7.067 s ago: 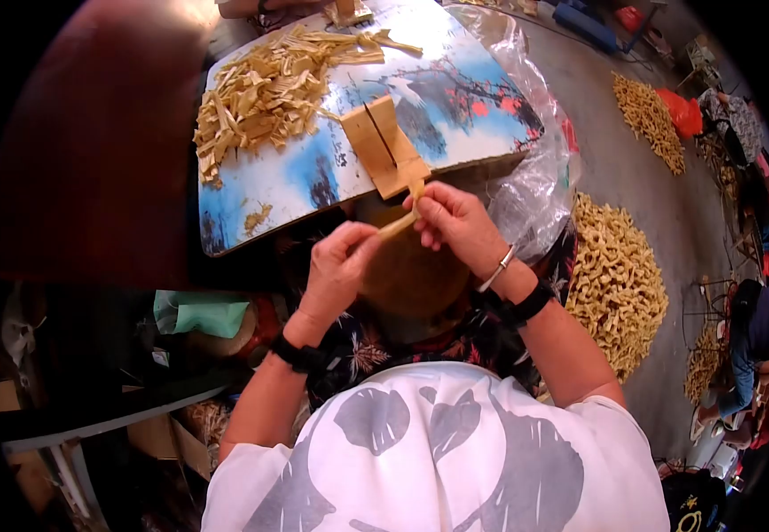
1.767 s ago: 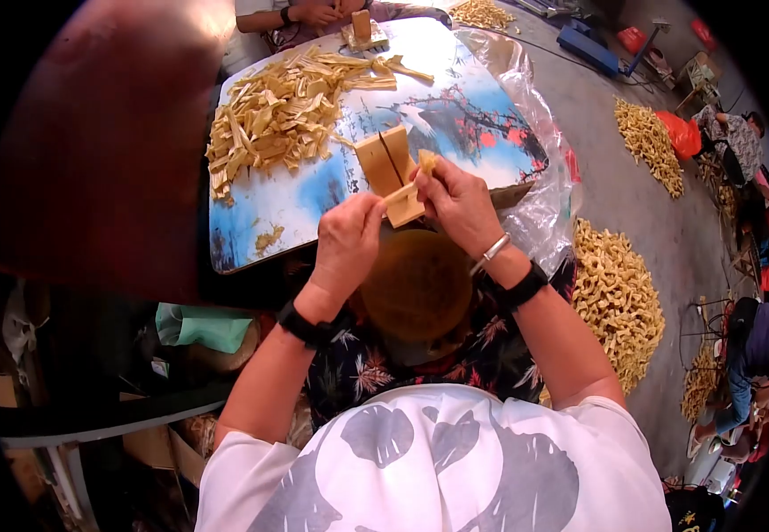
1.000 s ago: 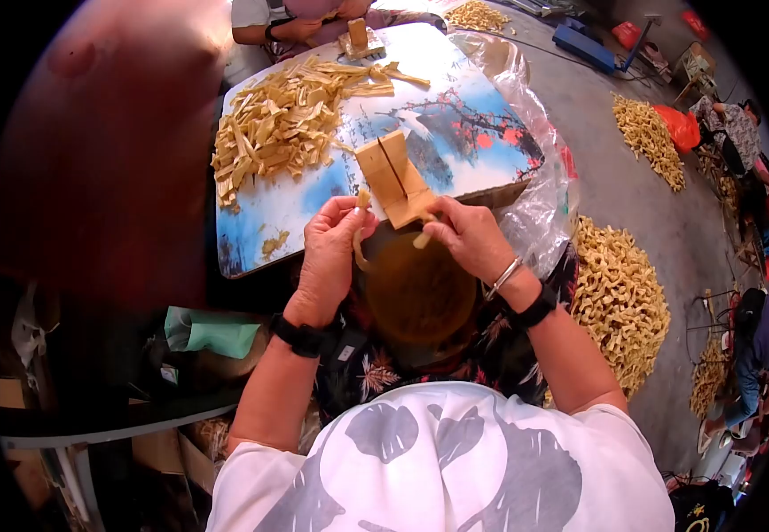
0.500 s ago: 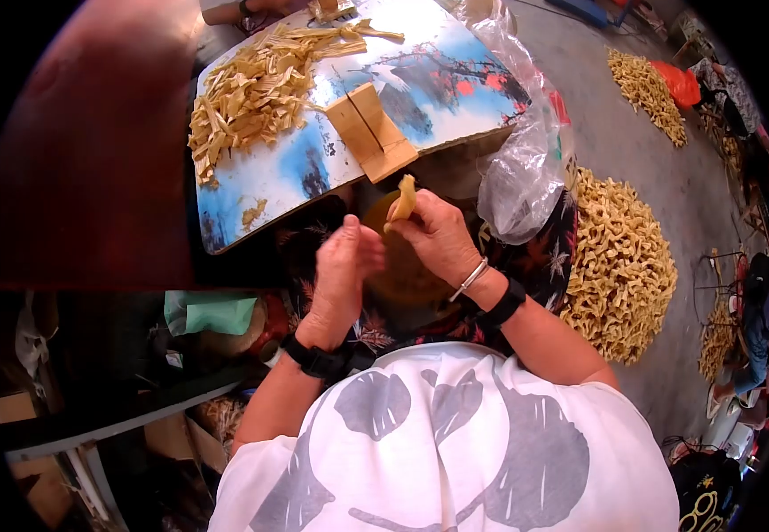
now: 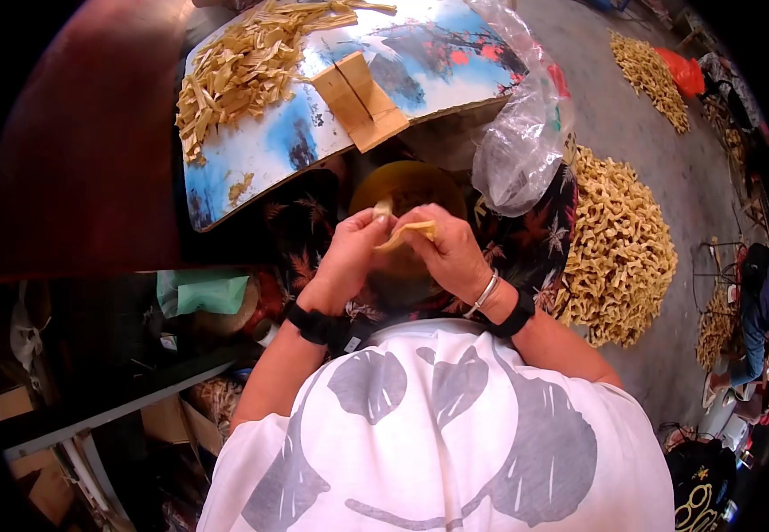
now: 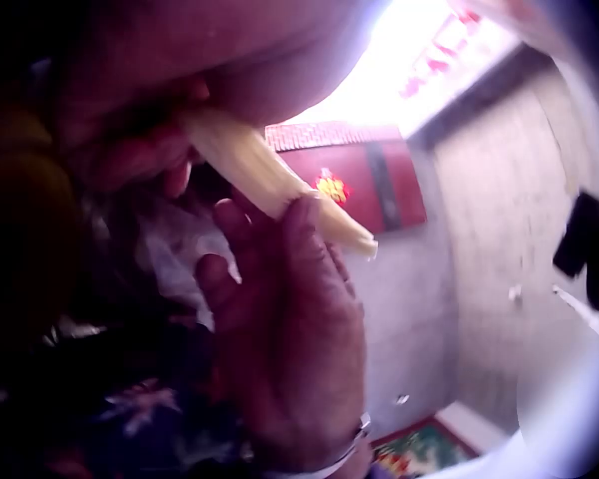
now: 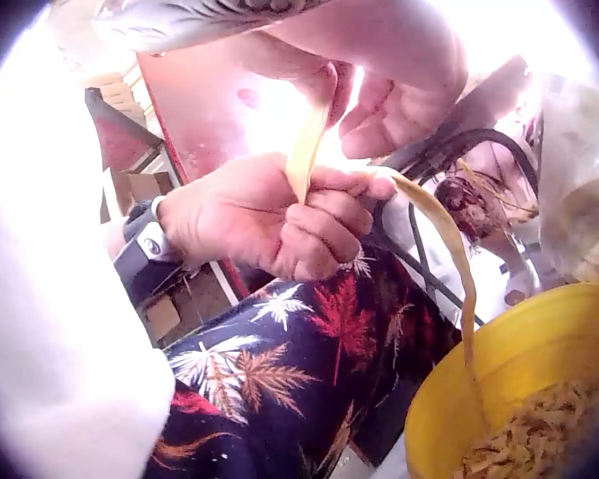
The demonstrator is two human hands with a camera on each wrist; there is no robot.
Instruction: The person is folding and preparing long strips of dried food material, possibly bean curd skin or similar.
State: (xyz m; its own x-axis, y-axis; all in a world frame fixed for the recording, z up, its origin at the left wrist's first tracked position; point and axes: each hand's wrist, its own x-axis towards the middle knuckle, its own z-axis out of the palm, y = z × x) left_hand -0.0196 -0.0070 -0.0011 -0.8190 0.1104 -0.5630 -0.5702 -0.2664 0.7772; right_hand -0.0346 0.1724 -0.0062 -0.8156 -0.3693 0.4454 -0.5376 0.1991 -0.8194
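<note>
Over a yellow bucket (image 7: 519, 334), both hands hold a soft, pale yellow strip (image 5: 418, 232). The left hand (image 5: 345, 257) has curled fingers and pinches it; a thin length (image 7: 459, 249) hangs from there down to the bucket, where small yellow pieces lie. Pinching the strip between thumb and fingers, the right hand (image 5: 457, 257) is close beside the left. In the left wrist view, the right hand (image 6: 290, 319) grips the strip (image 6: 250, 165), whose short end sticks out past the thumb. A slotted wooden stand (image 5: 376, 120) sits at the table's near edge, beyond the hands.
A heap of flat yellow strips (image 5: 243, 80) lies on the painted table (image 5: 287, 146). Clear plastic sheeting (image 5: 517, 160) hangs at its right corner. Piles of small bent yellow pieces (image 5: 619, 248) cover the floor to the right. A green bag (image 5: 203, 293) is at left.
The hands have come down from the wooden stand toward the lap. Half a second ago the left hand was off the strip, fingers extended; now it pinches it too. The head view has tilted down.
</note>
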